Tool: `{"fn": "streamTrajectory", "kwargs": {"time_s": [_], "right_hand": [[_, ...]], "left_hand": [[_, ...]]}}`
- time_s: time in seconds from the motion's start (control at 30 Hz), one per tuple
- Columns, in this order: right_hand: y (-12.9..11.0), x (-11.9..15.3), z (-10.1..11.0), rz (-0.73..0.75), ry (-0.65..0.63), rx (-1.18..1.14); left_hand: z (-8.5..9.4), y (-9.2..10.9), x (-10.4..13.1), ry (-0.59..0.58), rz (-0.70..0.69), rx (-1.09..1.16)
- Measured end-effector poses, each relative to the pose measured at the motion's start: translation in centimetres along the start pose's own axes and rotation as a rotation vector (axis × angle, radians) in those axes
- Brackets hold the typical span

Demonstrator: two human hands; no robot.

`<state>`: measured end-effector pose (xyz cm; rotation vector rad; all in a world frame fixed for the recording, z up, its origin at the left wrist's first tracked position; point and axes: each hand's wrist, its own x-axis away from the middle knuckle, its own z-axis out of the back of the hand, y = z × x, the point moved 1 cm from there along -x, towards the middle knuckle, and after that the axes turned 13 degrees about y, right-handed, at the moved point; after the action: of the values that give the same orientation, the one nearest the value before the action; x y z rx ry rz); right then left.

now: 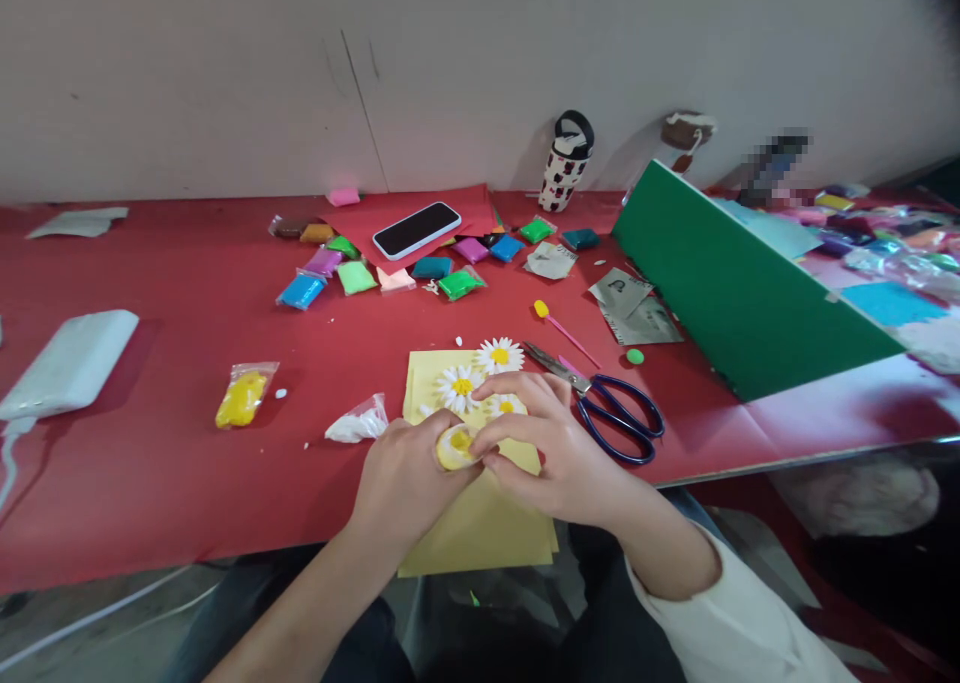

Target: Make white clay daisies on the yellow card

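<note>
Low over the yellow paper sheets [480, 533], my left hand [409, 473] is closed around a small round cup-like piece [454, 447], pale at the rim and yellow inside. My right hand [536, 443] has thumb and fingertips bent together at that piece's right edge, touching it; what lies between those fingertips is hidden. Just beyond my hands, a white daisy with a yellow centre [459, 388] lies on the paper. A second daisy [500, 356] sits at the top corner, and a third [506, 404] is partly covered by my right hand.
Dark-handled scissors [619, 418] lie right of the paper, near a pink stick with a yellow tip [566, 333]. Bags of white clay [358, 423] and yellow clay [246, 395] are leftward. Behind are a phone [417, 230], clay packets and a tumbler [565, 168]. A green board [742, 283] leans rightward.
</note>
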<state>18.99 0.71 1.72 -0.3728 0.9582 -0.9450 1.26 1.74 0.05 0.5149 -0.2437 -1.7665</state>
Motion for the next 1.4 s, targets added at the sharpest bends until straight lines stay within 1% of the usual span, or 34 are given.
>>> {"fn": "streamTrajectory", "kwargs": {"time_s": [0.1, 0.17, 0.27, 0.4, 0.47, 0.53, 0.6, 0.77, 0.87, 0.97, 1.07, 1.13, 1.2, 1.27, 1.33, 1.4], "right_hand": [[-0.2, 0.1, -0.1, -0.123, -0.112, -0.137], [-0.4, 0.2, -0.2, -0.185, -0.150, -0.166], [-0.6, 0.3, -0.2, -0.199, -0.151, -0.115], [-0.2, 0.1, 0.0, -0.108, -0.096, -0.041], [0.2, 0.1, 0.1, -0.015, -0.010, 0.022], [0.5, 0.1, 0.2, 0.083, 0.089, 0.101], [0.7, 0.3, 0.2, 0.160, 0.140, 0.161], [0.5, 0.5, 0.0, 0.252, 0.133, 0.263], [0.3, 0.4, -0.2, 0.299, 0.142, 0.294], [0.3, 0.4, -0.3, 0.328, 0.151, 0.275], [0.5, 0.5, -0.4, 0.275, 0.148, 0.212], [0.7, 0.6, -0.4, 0.229, 0.143, 0.154], [0.6, 0.7, -0.3, 0.190, 0.135, 0.100], [0.4, 0.7, -0.3, 0.154, 0.123, 0.057], [0.2, 0.6, -0.3, 0.106, 0.103, 0.002], [0.0, 0.5, -0.4, 0.053, 0.084, -0.073]], "left_hand": [[0.0, 0.0, 0.1, -0.006, -0.012, -0.046], [-0.1, 0.0, 0.2, 0.047, -0.076, -0.117], [-0.2, 0.0, 0.3, 0.170, -0.203, -0.166], [-0.2, -0.1, 0.2, 0.340, -0.351, -0.128], [-0.2, -0.3, 0.2, 0.437, -0.406, -0.125], [-0.3, -0.6, 0.2, 0.502, -0.448, -0.122], [-0.4, -0.8, 0.3, 0.516, -0.478, -0.113], [-0.7, -1.1, 0.5, 0.532, -0.494, -0.115], [-0.9, -0.9, 0.4, 0.512, -0.479, -0.117], [-0.9, -0.6, 0.3, 0.490, -0.455, -0.110], [-0.7, -0.3, 0.3, 0.482, -0.421, -0.068], [-0.6, -0.2, 0.4, 0.454, -0.381, -0.027], [-0.4, -0.1, 0.5, 0.403, -0.335, 0.007], [-0.3, 0.0, 0.6, 0.328, -0.264, 0.039], [-0.2, 0.0, 0.7, 0.224, -0.164, 0.103], [-0.1, 0.0, 0.6, 0.108, -0.057, 0.215]]}}
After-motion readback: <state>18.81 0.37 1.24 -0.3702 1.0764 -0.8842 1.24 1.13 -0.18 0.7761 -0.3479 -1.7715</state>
